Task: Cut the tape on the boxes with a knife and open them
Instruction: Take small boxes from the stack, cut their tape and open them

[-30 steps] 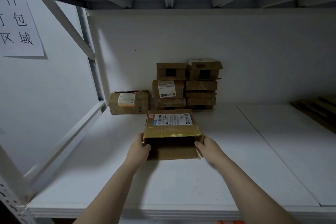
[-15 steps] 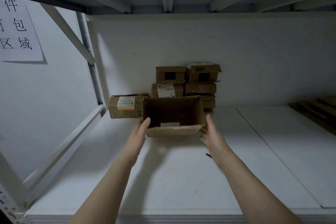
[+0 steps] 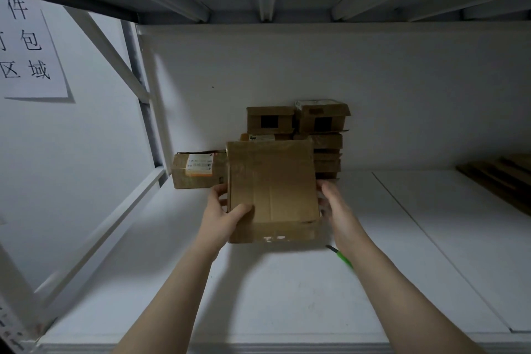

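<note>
I hold a brown cardboard box (image 3: 275, 190) tilted up above the white shelf board (image 3: 287, 296), its plain taped face turned toward me. My left hand (image 3: 222, 215) grips its left edge, thumb curled over the front face. Against the box's right side lies my right hand (image 3: 336, 207), fingers fairly straight along it. A green-handled knife (image 3: 342, 257) lies on the board just below my right wrist, partly hidden by the arm.
A stack of several small cardboard boxes (image 3: 319, 126) stands against the back wall behind the held box. Another labelled box (image 3: 198, 169) lies to the left by the rack post. Wooden slats (image 3: 505, 178) sit at far right. A paper sign (image 3: 28, 46) hangs upper left.
The box has been lifted off the board and turned over: first its labelled top showed, then its open inside, now a plain taped face. Both hands stayed on its sides.
</note>
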